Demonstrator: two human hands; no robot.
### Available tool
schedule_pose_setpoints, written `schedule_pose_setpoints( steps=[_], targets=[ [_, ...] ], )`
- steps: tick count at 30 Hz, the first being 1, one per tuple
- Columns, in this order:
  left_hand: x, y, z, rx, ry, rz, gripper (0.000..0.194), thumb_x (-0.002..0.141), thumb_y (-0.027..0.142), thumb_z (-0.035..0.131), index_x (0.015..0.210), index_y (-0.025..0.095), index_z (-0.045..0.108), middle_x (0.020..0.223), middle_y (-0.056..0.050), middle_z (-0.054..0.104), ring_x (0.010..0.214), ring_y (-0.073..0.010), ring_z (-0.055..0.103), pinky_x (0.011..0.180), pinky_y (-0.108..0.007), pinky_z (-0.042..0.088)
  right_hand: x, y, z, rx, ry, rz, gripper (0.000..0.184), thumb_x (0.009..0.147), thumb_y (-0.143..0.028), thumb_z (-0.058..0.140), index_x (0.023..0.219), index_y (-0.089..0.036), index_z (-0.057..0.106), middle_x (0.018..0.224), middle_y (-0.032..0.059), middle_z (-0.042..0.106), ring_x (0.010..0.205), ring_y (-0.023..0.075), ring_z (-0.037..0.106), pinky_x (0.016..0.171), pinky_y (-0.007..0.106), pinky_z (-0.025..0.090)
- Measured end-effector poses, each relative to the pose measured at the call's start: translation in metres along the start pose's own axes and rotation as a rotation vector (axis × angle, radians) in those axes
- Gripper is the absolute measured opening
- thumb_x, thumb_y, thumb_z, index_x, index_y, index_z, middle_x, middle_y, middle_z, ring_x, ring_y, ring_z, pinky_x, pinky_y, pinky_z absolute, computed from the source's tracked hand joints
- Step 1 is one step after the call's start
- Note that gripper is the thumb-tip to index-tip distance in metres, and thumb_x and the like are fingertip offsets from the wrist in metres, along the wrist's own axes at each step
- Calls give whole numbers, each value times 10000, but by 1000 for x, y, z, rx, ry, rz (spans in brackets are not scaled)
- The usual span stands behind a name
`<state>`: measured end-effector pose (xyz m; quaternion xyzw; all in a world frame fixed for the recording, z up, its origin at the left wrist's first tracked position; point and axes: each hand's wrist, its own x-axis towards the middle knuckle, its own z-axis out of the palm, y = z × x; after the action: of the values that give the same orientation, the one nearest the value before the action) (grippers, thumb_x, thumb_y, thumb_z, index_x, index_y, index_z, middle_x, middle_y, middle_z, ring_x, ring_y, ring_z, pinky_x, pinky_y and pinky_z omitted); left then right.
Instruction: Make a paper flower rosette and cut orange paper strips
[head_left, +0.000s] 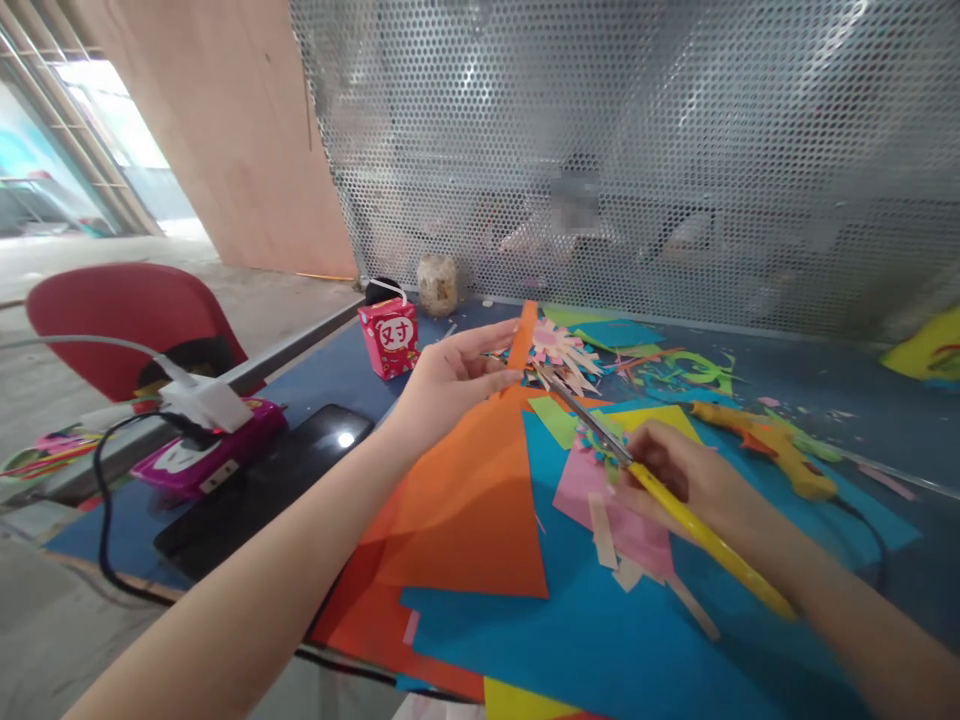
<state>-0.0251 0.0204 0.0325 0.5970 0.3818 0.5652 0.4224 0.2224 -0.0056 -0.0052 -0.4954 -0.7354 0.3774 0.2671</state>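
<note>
My left hand (450,375) pinches a narrow orange paper strip (523,335) and holds it upright above the table. A large orange sheet (472,490) lies just under that hand. My right hand (686,470) is closed round yellow-handled scissors (652,480), whose blades point up and left toward the strip's lower end. Under the right hand lie a pink sheet (600,500) and blue sheets (600,640). A cut paper flower (559,350) rests behind the strip.
A yellow glue gun (772,440) lies right of the scissors. A red carton (390,335) and a jar (437,283) stand at the back. A black phone (277,480), a pink box with a white plug (202,400) and a red chair (127,320) sit left. Perforated metal screen (637,150) behind.
</note>
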Motion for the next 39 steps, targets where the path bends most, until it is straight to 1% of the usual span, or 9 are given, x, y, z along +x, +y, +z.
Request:
schedule_pose_setpoints(
  steps=[5, 10, 13, 15, 19, 24, 28, 34, 39],
  targets=[
    [-6, 4, 5, -2, -175, -22, 517, 654, 99, 697, 1151, 207, 607, 1256, -78, 569, 717, -95, 601, 673, -241, 512, -1, -10, -1, 59, 63, -4, 277, 699, -391, 639, 744, -247, 406, 692, -33, 521, 640, 159, 530, 572, 291, 424],
    [-8, 4, 3, 37, -262, -70, 533, 649, 75, 691, 1162, 187, 601, 1085, -69, 659, 674, -84, 581, 693, -240, 504, -3, -18, -3, 31, 81, 29, 281, 719, -390, 639, 735, -235, 405, 662, -41, 509, 550, 116, 477, 483, 256, 360],
    [-7, 3, 2, 39, -244, -57, 527, 650, 81, 691, 1157, 198, 605, 1021, -60, 678, 732, -113, 601, 712, -253, 504, -2, -16, -5, 41, 75, 64, 288, 724, -397, 634, 736, -230, 400, 610, -73, 461, 428, 65, 367, 402, 231, 270],
    [-7, 3, 2, 19, -222, -64, 531, 655, 91, 690, 1166, 204, 598, 1012, -61, 680, 760, -128, 608, 718, -266, 506, -2, -14, -6, 67, 67, 78, 293, 719, -387, 644, 741, -228, 399, 596, -86, 444, 409, 51, 348, 398, 224, 262],
    [-6, 4, 2, 5, -192, -94, 525, 640, 86, 705, 1145, 194, 614, 848, -34, 697, 675, -106, 588, 699, -258, 505, -1, -14, -7, 125, 74, 115, 334, 681, -398, 678, 725, -231, 393, 558, -104, 429, 364, 38, 329, 365, 221, 226],
    [-7, 2, 2, 20, -248, -131, 472, 642, 86, 709, 1097, 191, 645, 664, 14, 642, 641, -86, 560, 694, -233, 493, 0, -15, -8, 167, 48, 138, 357, 675, -419, 684, 716, -234, 381, 498, -120, 414, 307, 29, 301, 333, 224, 173],
    [-8, -2, 2, 76, -269, -119, 451, 648, 107, 707, 1088, 192, 652, 678, 10, 632, 660, -91, 558, 700, -242, 488, 1, -11, -7, 185, 55, 119, 347, 679, -401, 683, 717, -231, 383, 498, -119, 404, 313, 26, 294, 336, 217, 177],
    [-10, 1, 3, 138, -278, -118, 442, 641, 133, 708, 1074, 205, 661, 855, -37, 674, 697, -115, 569, 687, -272, 497, -1, -14, -8, 136, 62, 120, 338, 679, -409, 674, 730, -228, 393, 527, -110, 417, 348, 31, 318, 348, 207, 219],
    [-9, 0, 1, 167, -313, -94, 403, 679, 170, 693, 1079, 212, 660, 758, -19, 660, 707, -128, 592, 686, -268, 487, -3, -23, -11, 80, 68, 150, 348, 673, -428, 675, 699, -232, 389, 485, -111, 402, 330, 39, 306, 328, 214, 217]
  ],
)
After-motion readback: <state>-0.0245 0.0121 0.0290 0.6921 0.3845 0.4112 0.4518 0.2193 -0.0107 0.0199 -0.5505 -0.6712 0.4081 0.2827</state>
